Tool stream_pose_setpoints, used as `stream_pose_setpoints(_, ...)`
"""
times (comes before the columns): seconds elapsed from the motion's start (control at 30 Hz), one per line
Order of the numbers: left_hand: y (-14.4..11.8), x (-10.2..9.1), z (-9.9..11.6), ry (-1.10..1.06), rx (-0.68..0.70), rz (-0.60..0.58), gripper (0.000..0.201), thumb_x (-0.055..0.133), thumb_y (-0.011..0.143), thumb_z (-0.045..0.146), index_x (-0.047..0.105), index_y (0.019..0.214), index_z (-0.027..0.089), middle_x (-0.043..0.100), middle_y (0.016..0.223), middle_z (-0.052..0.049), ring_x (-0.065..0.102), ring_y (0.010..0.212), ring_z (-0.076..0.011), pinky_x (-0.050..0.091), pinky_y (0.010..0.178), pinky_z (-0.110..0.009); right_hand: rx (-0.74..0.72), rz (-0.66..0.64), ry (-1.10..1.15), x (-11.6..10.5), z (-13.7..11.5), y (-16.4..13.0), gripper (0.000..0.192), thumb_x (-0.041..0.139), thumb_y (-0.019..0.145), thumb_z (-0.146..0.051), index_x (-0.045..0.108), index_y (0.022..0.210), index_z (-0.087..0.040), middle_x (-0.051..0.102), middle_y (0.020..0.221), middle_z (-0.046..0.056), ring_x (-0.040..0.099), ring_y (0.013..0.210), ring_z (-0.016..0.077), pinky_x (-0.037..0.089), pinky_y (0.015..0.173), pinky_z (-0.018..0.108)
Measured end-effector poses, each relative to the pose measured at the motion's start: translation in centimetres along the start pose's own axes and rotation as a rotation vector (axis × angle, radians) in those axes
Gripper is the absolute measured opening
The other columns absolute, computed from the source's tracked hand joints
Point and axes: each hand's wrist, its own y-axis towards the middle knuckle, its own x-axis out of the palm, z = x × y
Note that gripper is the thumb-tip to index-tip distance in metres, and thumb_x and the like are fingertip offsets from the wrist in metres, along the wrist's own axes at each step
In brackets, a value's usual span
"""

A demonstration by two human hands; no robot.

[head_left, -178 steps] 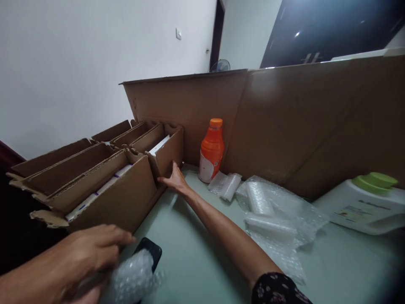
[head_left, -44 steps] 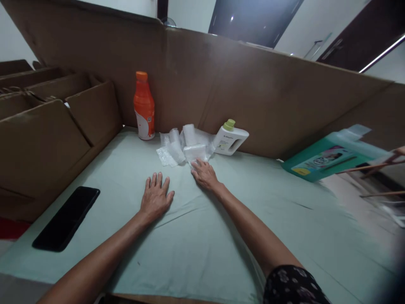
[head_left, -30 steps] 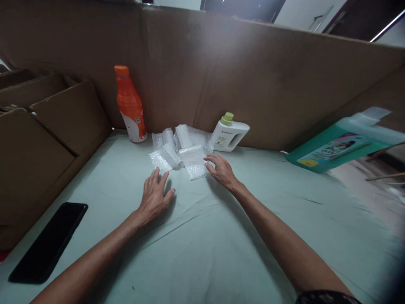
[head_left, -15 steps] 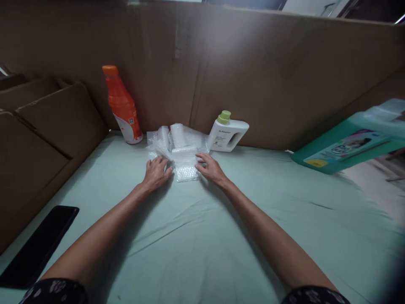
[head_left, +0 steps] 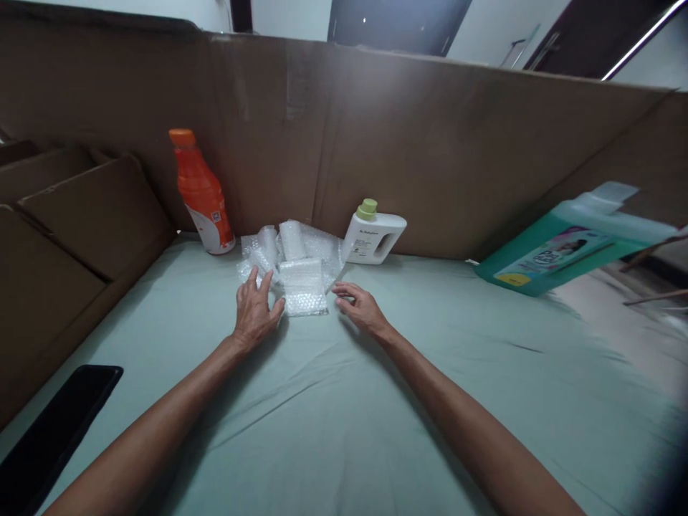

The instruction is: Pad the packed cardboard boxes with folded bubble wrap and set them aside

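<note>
A heap of clear bubble wrap [head_left: 304, 288], with rolled and folded pieces, lies on the pale green cloth [head_left: 322, 430] between my hands. My left hand [head_left: 254, 312] is at its left side, fingers spread and thumb close to the front folded piece. Whether the fingertips touch the plastic I cannot tell. To the right of the heap, my right hand [head_left: 362, 308] rests low over the cloth, fingers bent a little and apart from the thumb, holding nothing. Just behind the wrap's right end stands a white bottle with a green cap [head_left: 375, 236].
An orange bottle [head_left: 203, 193] stands at the back left, and a big jug of green liquid [head_left: 564, 247] at the right. Cardboard walls [head_left: 430, 143] close off the back and left. A flat black object [head_left: 59, 437] lies at the lower left.
My right hand has come away from the folded bubble wrap, leaving a small gap. My left hand's fingers have spread wider. The view has tilted up slightly.
</note>
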Motion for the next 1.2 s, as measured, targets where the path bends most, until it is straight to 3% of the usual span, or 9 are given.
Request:
stream_pose_setpoints(0.17,-2.1,0.3,2.0,0.071,0.108,-0.030,0.061,0.060,0.089,0.032,0.045,0.147,0.020,0.024,0.164,-0.019,0.026,0.150,-0.0373,0.023,0.120,-0.060,0.042,0.061,-0.030,-2.4,1.7,-0.1,0.024,0.055,0.081,-0.021,0.074,0.096,-0.019,0.072,0.118,0.010,0.071,0.092,0.0197,0.060,0.081,0.036)
stream_pose_setpoints(0.33,-3.1,1.1,3.6,0.110,0.403,-0.190,0.058,0.065,0.088,0.033,0.052,0.143,0.022,0.028,0.163,-0.018,0.022,0.152,-0.0382,0.018,0.122,-0.059,0.051,0.075,-0.061,-2.0,2.6,0.9,0.025,0.054,0.081,-0.023,0.073,0.097,-0.018,0.073,0.114,0.010,0.071,0.094,0.0211,0.059,0.083,0.037)
stream_pose_setpoints(0.43,-2.9,1.4,4.3,0.117,0.472,-0.274,0.056,0.064,0.090,0.037,0.052,0.143,0.023,0.030,0.163,-0.017,0.022,0.152,-0.0384,0.018,0.121,-0.061,0.057,0.091,-0.095,-1.7,2.9,2.0,0.032,0.054,0.081,-0.024,0.070,0.108,-0.018,0.071,0.118,0.011,0.069,0.100,0.0237,0.058,0.085,0.040)
stream_pose_setpoints(0.63,-1.1,1.9,4.8,0.179,0.474,-0.296,0.045,0.055,0.095,0.042,0.059,0.135,0.023,0.041,0.158,-0.015,0.025,0.151,-0.0381,0.015,0.121,-0.065,0.052,0.098,-0.197,-0.4,2.5,6.4,0.057,0.059,0.078,-0.021,0.058,0.135,-0.018,0.060,0.139,0.013,0.060,0.122,0.0281,0.048,0.104,0.046)
stream_pose_setpoints(0.73,0.2,1.8,3.4,0.226,0.401,-0.263,0.037,0.049,0.098,0.039,0.065,0.127,0.023,0.049,0.152,-0.013,0.029,0.150,-0.0375,0.013,0.121,-0.066,0.032,0.017,-0.231,1.8,1.5,8.3,0.058,0.061,0.078,-0.020,0.058,0.136,-0.015,0.063,0.137,0.013,0.060,0.123,0.0272,0.047,0.105,0.042)
stream_pose_setpoints(0.87,1.6,0.6,0.5,0.253,0.286,-0.183,0.031,0.047,0.097,0.035,0.072,0.110,0.023,0.057,0.143,-0.011,0.033,0.147,-0.0370,0.014,0.121,-0.066,0.006,-0.075,-0.279,4.4,0.0,8.7,0.059,0.068,0.076,-0.027,0.061,0.134,-0.023,0.066,0.136,0.007,0.063,0.120,0.0272,0.048,0.104,0.041)
stream_pose_setpoints(1.0,1.0,-0.6,-0.8,0.271,0.244,-0.153,0.029,0.053,0.091,0.028,0.070,0.113,0.019,0.057,0.142,-0.015,0.040,0.142,-0.0363,0.024,0.120,-0.059,0.045,-0.036,-0.357,2.7,-0.3,6.8,0.056,0.063,0.081,-0.027,0.059,0.137,-0.023,0.072,0.124,0.008,0.067,0.112,0.0288,0.050,0.100,0.046)
stream_pose_setpoints(1.1,-1.2,-1.0,-0.4,0.239,0.272,-0.162,0.035,0.055,0.090,0.027,0.066,0.122,0.016,0.051,0.147,-0.018,0.041,0.142,-0.0357,0.026,0.119,-0.056,0.053,0.005,-0.399,0.2,-0.3,4.7,0.048,0.054,0.086,-0.021,0.062,0.133,-0.019,0.076,0.106,0.008,0.070,0.100,0.0265,0.053,0.093,0.043)
stream_pose_setpoints(1.2,-3.5,-0.9,0.6,0.174,0.295,-0.214,0.034,0.056,0.091,0.027,0.064,0.123,0.018,0.051,0.146,-0.018,0.042,0.140,-0.0345,0.027,0.118,-0.056,-0.010,-0.015,-0.415,-0.4,-1.0,2.8,0.040,0.050,0.088,-0.018,0.067,0.124,-0.019,0.076,0.107,0.008,0.070,0.098,0.0240,0.053,0.092,0.040)
